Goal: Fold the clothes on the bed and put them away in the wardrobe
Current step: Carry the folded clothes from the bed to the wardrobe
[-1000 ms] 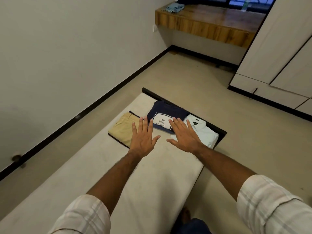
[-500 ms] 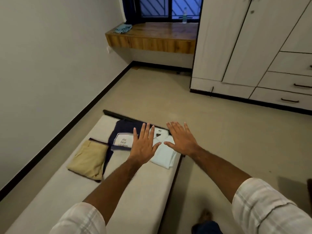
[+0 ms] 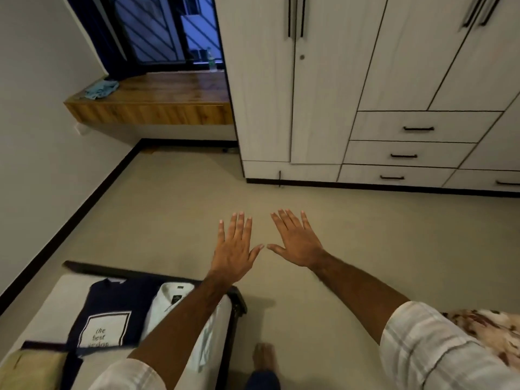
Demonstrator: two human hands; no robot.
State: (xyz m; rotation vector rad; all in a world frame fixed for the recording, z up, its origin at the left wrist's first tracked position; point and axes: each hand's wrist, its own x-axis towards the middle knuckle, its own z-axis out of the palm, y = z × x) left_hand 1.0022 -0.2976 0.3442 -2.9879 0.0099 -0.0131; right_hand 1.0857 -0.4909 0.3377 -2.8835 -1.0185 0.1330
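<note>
Dim, even indoor light fills the room; the far window (image 3: pixel 168 32) shows dusky blue. Soft shadow falls on the floor right of the bed (image 3: pixel 239 302). Wide-angle distortion bends the wardrobe (image 3: pixel 337 94) lines, and near clothes (image 3: pixel 112 313) blur slightly.

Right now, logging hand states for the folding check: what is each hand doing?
Left hand: open, fingers straight, holding nothing.
Right hand: open, fingers spread, holding nothing.

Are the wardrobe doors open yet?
Shut. The wardrobe doors sit flush with their handles untouched; both hands, left and right, hover empty.
</note>
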